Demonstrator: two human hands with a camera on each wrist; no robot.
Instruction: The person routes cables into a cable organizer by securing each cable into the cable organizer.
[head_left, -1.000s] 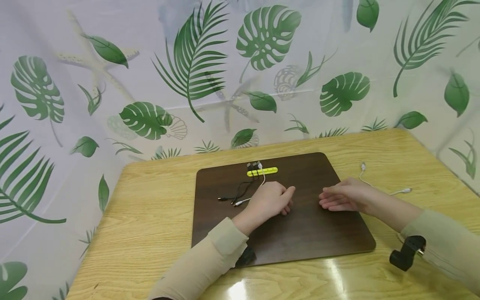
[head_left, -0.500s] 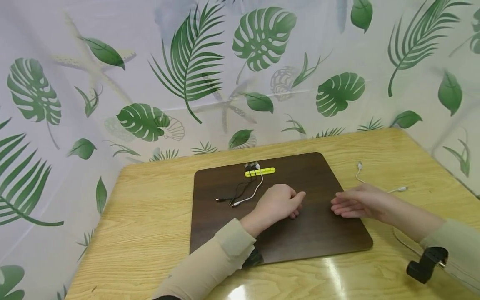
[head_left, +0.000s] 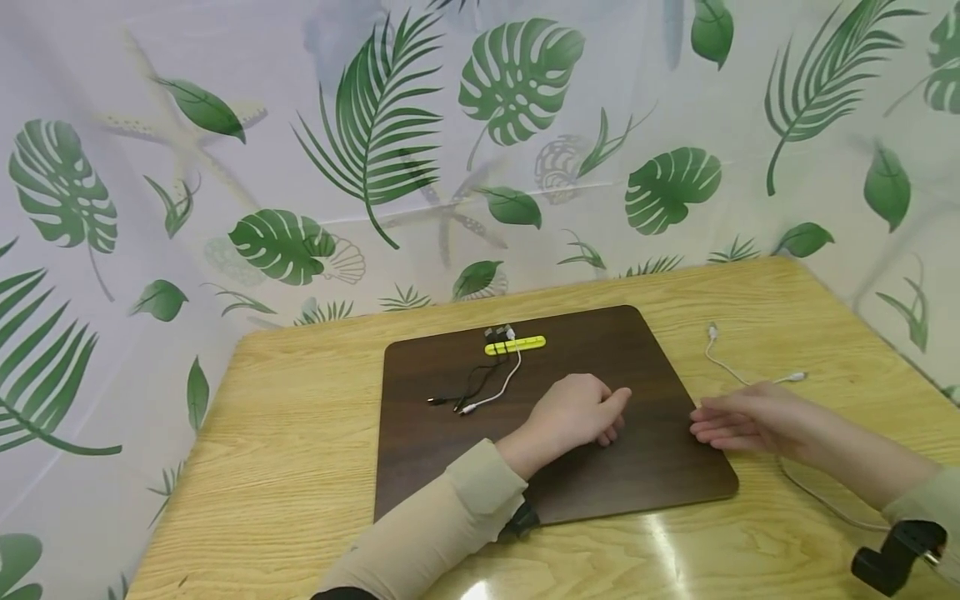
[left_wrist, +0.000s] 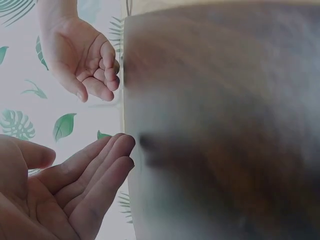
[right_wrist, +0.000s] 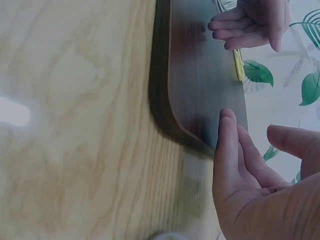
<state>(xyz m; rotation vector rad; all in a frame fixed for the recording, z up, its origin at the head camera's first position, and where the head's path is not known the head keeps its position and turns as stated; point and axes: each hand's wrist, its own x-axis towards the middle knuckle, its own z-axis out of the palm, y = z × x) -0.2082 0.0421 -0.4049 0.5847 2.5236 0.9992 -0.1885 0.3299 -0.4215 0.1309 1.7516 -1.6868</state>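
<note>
In the head view, my left hand hovers over the middle of a dark brown board. Its palm faces right, with nothing held; the left wrist view shows the fingers fairly straight. My right hand is at the board's right edge, palm facing the left hand, fingers extended and holding nothing. On the board's far part lies a yellow cable holder with several slots. Two black cables and a white cable sit in its left slots, plugs beyond it and their other ends trailing nearer me.
A loose white cable lies on the wooden table right of the board, partly hidden by the right forearm. Another white cord runs near the right wrist's black camera. A leaf-patterned cloth stands behind.
Both hands have shifted right and slightly nearer me, the right hand farther, so the gap between them is wider. The cables in the holder are now less covered by the left hand.
</note>
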